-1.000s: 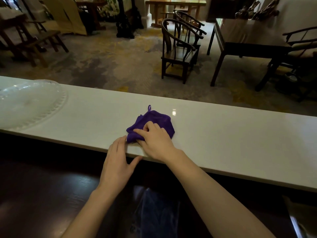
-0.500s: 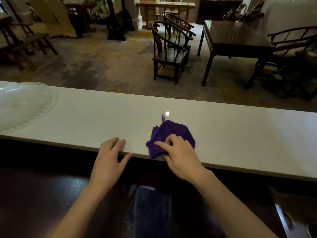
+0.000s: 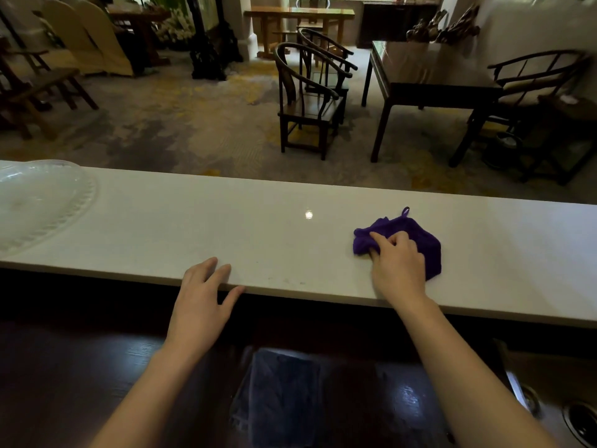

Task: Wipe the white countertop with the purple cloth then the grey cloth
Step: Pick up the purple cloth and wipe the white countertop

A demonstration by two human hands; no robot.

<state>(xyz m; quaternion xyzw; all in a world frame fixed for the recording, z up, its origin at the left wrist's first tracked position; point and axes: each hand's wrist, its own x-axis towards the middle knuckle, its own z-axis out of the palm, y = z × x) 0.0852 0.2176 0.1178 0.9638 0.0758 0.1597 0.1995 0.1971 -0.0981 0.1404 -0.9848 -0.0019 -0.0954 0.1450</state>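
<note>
A crumpled purple cloth (image 3: 420, 234) with a small hanging loop lies on the long white countertop (image 3: 258, 227), right of centre. My right hand (image 3: 399, 266) presses down on the cloth's near left part, fingers bunched into the fabric. My left hand (image 3: 202, 299) rests flat on the countertop's near edge, fingers spread, holding nothing. A dark grey-blue cloth (image 3: 277, 396) lies on the dark lower surface below the counter, between my forearms.
A clear glass platter (image 3: 38, 202) sits at the countertop's far left. Beyond the counter are carpet, wooden chairs (image 3: 307, 101) and a dark table (image 3: 429, 76). A metal sink edge with a drain (image 3: 578, 421) shows at the bottom right.
My right hand has slid the purple cloth to the right along the countertop. My left hand has stayed at the near edge.
</note>
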